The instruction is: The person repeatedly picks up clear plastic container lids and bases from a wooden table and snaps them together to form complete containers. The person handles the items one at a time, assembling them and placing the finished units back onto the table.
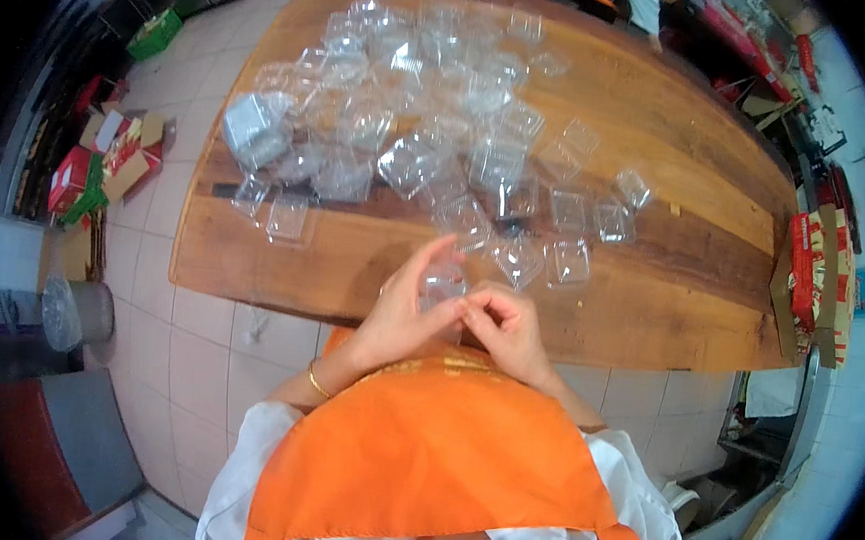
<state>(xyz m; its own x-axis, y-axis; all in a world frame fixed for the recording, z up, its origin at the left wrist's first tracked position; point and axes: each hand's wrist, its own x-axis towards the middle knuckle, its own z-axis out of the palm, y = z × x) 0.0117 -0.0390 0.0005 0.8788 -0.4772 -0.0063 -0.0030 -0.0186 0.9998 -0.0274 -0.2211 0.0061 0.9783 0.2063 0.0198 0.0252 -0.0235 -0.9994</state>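
Observation:
Close to my body, at the front edge of the table, my left hand (413,297) holds a small clear plastic box (442,283), its fingers behind it and its thumb along the near side. My right hand (502,322) is closed at the same box, thumb and forefinger pinched together beside my left thumb. The fingers partly cover the box, so I cannot tell whether its lid is closed. Just beyond my hands lie more clear plastic boxes (516,261), and a large heap of them (404,97) spreads over the far left of the table.
The wooden table (683,278) has a curved edge. At its right end stands an open carton with red packages (807,271). On the tiled floor at left are opened cartons (130,154), a green crate (155,34) and a bin (78,312). Another person's arm (654,35) reaches the far edge.

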